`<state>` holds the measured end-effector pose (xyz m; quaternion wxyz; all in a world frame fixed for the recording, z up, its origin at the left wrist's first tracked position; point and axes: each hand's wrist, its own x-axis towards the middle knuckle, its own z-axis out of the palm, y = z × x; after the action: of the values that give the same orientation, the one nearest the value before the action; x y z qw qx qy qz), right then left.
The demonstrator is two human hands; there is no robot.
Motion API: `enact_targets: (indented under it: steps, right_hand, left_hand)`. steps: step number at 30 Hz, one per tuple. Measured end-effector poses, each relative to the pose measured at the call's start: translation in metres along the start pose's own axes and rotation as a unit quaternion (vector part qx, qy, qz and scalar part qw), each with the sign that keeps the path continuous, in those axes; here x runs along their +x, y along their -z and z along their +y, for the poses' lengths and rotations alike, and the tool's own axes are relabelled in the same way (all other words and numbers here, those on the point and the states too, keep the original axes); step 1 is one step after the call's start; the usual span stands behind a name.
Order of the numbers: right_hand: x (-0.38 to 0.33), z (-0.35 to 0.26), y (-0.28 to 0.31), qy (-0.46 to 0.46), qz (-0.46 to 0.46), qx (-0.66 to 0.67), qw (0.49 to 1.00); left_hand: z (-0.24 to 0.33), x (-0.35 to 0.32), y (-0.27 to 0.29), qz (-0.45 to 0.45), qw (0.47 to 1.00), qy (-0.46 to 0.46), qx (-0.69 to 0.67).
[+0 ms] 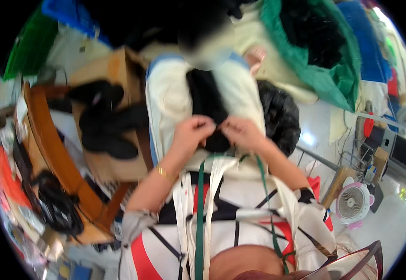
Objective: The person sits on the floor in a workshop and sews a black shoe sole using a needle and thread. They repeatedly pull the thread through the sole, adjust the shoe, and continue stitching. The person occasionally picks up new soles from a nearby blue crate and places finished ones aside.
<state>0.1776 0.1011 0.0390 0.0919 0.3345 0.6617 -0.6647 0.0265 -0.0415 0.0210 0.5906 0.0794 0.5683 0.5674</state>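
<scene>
A long black cloth piece (205, 93), shaped rather like a sock, lies down the middle of my lap over a cream apron (168, 95). My left hand (190, 134) is closed, thumb and fingertips pinching the cloth from the left side. Facing it, my right hand (241, 132) pinches the same cloth from the right, so the fingertips of both hands are only a little apart. Whether something small sits between the fingertips I cannot make out. The near end of the cloth hangs below my hands.
On a cardboard box (112, 170) at my left lie several black sock-like pieces (105, 123). Beyond it curves a wooden chair part (56, 144). A black plastic bag (280, 116) stands by my right leg, with a green sack (350, 86) of black items farther off. A fan (352, 203) is at right.
</scene>
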Motion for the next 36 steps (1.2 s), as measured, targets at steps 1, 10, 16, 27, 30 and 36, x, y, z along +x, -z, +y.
enact_targets:
  steps: [1,10,16,27,30,36]
  right_hand:
    - [0.000,-0.007,-0.003,0.003,0.003,-0.041,0.999]
    - [-0.002,-0.038,-0.007,-0.007,-0.006,-0.010,1.000]
    - [0.003,-0.045,0.007,-0.013,-0.101,0.000,0.995]
    - [0.039,-0.022,0.015,0.196,0.005,-0.381,0.903]
    - [0.055,0.008,0.007,0.300,0.058,-0.144,0.941]
    - [0.033,0.005,-0.015,0.091,-0.024,0.120,0.988]
  left_hand:
    - [0.003,-0.005,-0.003,0.025,0.999,-0.006,0.038]
    - [-0.007,0.001,0.000,-0.002,0.998,-0.018,-0.068]
    - [-0.010,0.000,0.000,-0.012,0.999,-0.024,-0.045]
    - [0.001,-0.009,0.003,-0.035,0.999,-0.009,-0.014]
    - [0.019,-0.011,0.002,-0.048,0.999,-0.007,0.007]
    - [0.045,-0.025,0.012,-0.054,0.987,-0.015,0.152]
